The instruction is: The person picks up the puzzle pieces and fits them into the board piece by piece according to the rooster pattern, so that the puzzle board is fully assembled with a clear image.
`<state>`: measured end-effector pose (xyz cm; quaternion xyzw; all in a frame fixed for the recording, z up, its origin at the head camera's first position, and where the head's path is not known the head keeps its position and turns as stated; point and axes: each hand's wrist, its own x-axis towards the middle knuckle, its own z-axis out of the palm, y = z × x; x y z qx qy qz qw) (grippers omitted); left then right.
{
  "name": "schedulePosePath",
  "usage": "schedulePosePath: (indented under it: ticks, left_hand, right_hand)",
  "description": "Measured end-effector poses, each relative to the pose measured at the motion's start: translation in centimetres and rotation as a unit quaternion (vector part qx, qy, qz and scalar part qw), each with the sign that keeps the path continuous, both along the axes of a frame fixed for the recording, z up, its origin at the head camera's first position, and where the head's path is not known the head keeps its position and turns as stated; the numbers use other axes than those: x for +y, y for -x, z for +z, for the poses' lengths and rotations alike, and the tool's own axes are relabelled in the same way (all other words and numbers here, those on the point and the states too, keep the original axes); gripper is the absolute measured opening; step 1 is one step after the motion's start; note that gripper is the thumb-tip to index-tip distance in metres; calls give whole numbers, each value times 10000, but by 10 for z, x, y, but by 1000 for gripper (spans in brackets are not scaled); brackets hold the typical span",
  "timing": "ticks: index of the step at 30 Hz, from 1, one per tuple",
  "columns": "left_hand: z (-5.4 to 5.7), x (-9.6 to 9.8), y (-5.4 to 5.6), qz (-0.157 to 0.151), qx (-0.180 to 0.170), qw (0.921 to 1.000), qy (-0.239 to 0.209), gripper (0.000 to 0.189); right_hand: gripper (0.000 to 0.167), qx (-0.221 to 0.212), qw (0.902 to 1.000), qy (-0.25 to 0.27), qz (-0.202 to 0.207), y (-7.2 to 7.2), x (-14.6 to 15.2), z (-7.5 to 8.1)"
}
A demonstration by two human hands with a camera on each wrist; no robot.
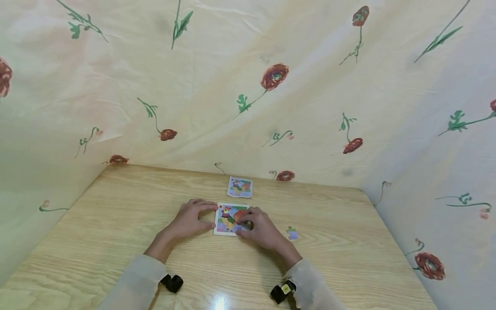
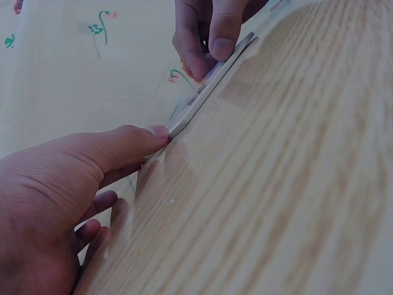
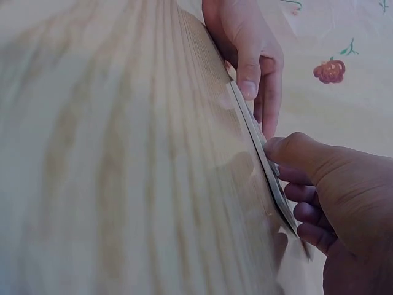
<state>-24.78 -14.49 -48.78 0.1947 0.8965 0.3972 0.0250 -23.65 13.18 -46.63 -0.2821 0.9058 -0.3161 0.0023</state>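
A small white-rimmed jigsaw board [image 1: 222,233] with a colourful rooster picture lies flat on the table. My left hand [image 1: 190,218] is at its left side, with thumb and forefinger fairly straight and their tips touching the edge. The left thumb [image 2: 132,142] presses at a corner in the left wrist view. Over the board's right part, my right hand [image 1: 260,228] pinches a jigsaw piece [image 3: 274,167], mostly hidden by the fingers. To the right of that hand lies a loose purple and green jigsaw piece [image 1: 292,233].
Behind the board lies a picture card [image 1: 240,187] with the same rooster, near the table's back edge. The wooden table [image 1: 341,241] meets a flower-printed cloth [image 1: 209,86] at the back and sides. Dark camera straps [image 1: 172,283] sit on both wrists.
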Motion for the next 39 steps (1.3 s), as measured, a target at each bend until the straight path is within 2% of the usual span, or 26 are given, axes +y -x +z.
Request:
schedulePosePath:
  ticks: [10,15,22,39]
  left_hand:
    - [1,-1,0,-8,-34,10000,5,53]
    - [1,0,0,14,-80,10000,4,53]
    - [0,1,1,39,-9,10000,52,53]
    - [0,0,2,2,181,9997,140,53]
  right_hand:
    - [19,19,10000,42,-11,1,1,-1]
    - [21,-66,9995,300,-16,1,-2,1]
    - [13,-204,9980,552,230,0,-10,1]
    - [6,345,9989,180,277,0,-23,-5]
